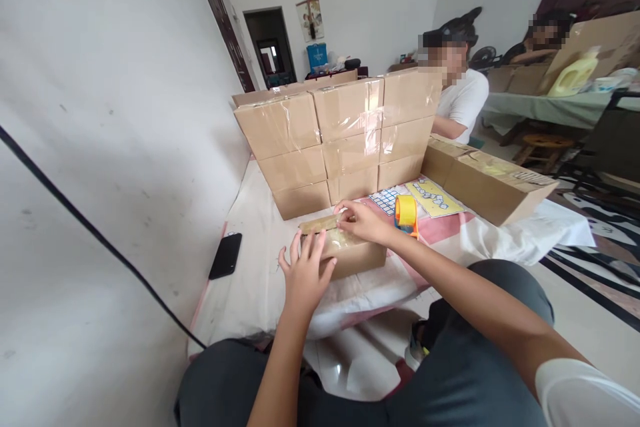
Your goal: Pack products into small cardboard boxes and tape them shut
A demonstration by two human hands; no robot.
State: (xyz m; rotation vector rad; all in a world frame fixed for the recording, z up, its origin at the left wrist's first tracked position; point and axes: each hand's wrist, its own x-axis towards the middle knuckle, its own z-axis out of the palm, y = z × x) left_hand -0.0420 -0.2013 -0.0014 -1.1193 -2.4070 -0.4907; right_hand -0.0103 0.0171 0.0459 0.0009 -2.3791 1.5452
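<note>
A small cardboard box [357,262] with shiny tape across its top lies on the table in front of me. My left hand [307,270] rests on the box's left end, fingers spread. Over the top, my right hand [361,221] has its thumb and fingertips drawn together at the taped surface; what they pinch, if anything, is too small to make out. Just right of that hand stands a tape dispenser with a yellow roll [406,210], its lower part partly behind my forearm.
Behind the box rises a wall of stacked, taped cardboard boxes [350,140]. A long carton [490,177] lies at the right, a black phone [226,255] at the left. Printed sheets [434,199] lie on the white-covered table [255,300]. A person in white [470,103] sits beyond the stack.
</note>
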